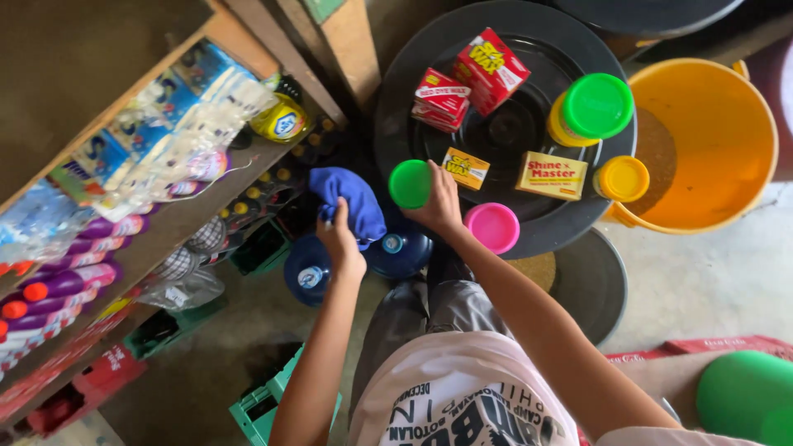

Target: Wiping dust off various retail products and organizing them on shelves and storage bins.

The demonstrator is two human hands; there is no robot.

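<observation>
Left hand (340,239) raised, arm reaching forward, fingers clenched on blue cloth (351,202); cloth bunched, hanging over blue jugs (396,248). Right hand (438,202) extended, fingers wrapped round green-lidded jar (410,183) at black lid (570,223) edge. Jar upright, lid facing camera, long axis vertical.

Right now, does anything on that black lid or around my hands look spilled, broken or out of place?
Nothing looks spilled or broken. The red boxes lie askew on the black lid, one pair stacked. The right hand grips a green-lidded jar at the lid's edge; the left hand holds a blue cloth.
</observation>
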